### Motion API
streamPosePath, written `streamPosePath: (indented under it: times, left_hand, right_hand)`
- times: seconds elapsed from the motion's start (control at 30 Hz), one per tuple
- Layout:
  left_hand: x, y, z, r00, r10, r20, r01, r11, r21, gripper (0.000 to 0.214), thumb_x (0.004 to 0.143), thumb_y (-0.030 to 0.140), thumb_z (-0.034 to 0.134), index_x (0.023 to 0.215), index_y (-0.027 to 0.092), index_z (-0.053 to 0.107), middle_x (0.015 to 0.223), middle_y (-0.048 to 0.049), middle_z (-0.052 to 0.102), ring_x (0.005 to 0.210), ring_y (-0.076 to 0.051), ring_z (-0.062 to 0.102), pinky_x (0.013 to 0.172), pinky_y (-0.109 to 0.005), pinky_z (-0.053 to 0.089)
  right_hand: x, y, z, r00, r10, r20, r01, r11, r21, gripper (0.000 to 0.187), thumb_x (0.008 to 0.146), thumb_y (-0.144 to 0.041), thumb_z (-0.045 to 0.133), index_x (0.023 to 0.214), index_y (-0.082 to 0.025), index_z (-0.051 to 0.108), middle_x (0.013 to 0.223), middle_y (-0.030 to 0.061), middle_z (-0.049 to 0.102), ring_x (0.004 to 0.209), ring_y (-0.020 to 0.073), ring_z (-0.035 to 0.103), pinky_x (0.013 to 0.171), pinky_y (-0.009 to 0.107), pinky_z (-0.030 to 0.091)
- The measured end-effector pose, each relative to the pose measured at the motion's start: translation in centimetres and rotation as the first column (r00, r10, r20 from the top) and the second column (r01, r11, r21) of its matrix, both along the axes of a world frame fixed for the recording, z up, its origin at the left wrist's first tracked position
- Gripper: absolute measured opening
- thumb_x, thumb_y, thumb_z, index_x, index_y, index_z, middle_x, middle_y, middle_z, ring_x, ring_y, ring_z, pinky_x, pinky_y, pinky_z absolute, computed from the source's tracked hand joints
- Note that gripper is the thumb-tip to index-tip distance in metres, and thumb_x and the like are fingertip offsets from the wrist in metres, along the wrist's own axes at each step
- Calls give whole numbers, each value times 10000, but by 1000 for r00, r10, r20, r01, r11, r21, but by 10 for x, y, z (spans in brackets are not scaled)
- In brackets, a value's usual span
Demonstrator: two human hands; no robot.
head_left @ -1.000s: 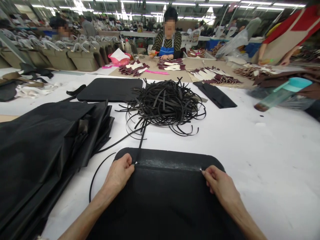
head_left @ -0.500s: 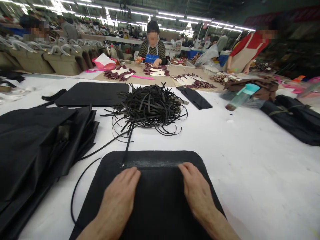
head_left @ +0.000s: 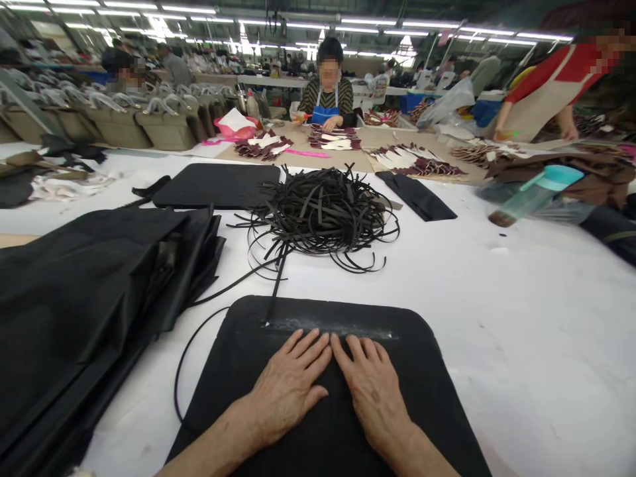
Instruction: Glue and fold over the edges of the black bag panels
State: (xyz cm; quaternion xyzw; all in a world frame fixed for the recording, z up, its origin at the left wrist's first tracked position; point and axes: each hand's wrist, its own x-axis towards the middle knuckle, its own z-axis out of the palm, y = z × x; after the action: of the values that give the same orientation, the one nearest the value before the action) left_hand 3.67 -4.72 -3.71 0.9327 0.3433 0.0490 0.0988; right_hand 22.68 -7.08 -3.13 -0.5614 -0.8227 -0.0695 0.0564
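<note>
A black rounded fabric panel (head_left: 427, 371) lies flat on the white table (head_left: 521, 318) in front of me. A shiny strip (head_left: 338, 327) runs across it near its far edge. My left hand (head_left: 291, 384) and my right hand (head_left: 370, 387) lie flat side by side on the panel just below that strip, fingers stretched out and holding nothing. A thin black strap (head_left: 275, 281) runs from the strip's left end up into a tangled pile of black straps (head_left: 322, 212) beyond the panel.
Folded black fabric (head_left: 89, 298) covers the table's left side. Another black panel (head_left: 218, 185) and a small black piece (head_left: 417, 195) lie further back. A teal-capped bottle (head_left: 534, 189) lies at the right. Other people work at the far tables among bags and maroon pieces.
My hands went from pinching the strip's two ends, to lying flat apart, to flat and close together at the panel's middle.
</note>
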Motion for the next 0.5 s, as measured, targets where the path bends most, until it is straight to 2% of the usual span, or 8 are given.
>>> streamPosePath:
  times: [0.1,0.2,0.33,0.4,0.5]
  left_hand:
    - [-13,-2,3,1000,21,6,-21,1000,2,592,875,410,497,1394,233,272,1490,-12,268,1370,-204,214,1130,-415,216]
    - [-34,-4,5,998,50,-30,-50,999,7,617,852,359,553,1387,213,281,1484,-46,282,1355,-212,257,1112,-410,268]
    - [-54,-5,12,986,167,-28,-167,986,9,542,838,237,570,1335,160,366,1426,-95,392,1304,-233,360,1070,-408,353]
    - [-58,-6,21,973,228,27,-228,974,1,441,856,186,523,1286,155,425,1371,-95,467,1263,-214,420,1051,-377,384]
    - [-62,-9,43,946,296,135,-302,953,29,313,884,145,441,1189,178,504,1286,-69,543,1192,-184,481,1014,-334,419]
  right_hand:
    - [23,-8,-12,998,38,-55,-33,996,77,478,755,-11,480,1206,-152,549,1127,91,593,1019,247,516,884,383,444]
    - [54,-14,-23,997,71,-5,-70,990,124,503,763,23,419,1240,-108,510,1160,119,566,1056,247,504,893,369,446]
    - [76,-14,-24,999,35,39,-41,989,140,414,815,-38,398,1201,-98,535,1125,125,580,1018,243,528,867,368,463]
    - [77,-12,-21,999,10,53,-17,991,135,387,814,-45,382,1144,-102,575,1083,122,600,959,236,555,831,373,475]
    - [82,-9,-21,998,21,51,-30,983,180,352,809,-98,378,1059,-131,624,1070,120,617,899,245,580,753,390,492]
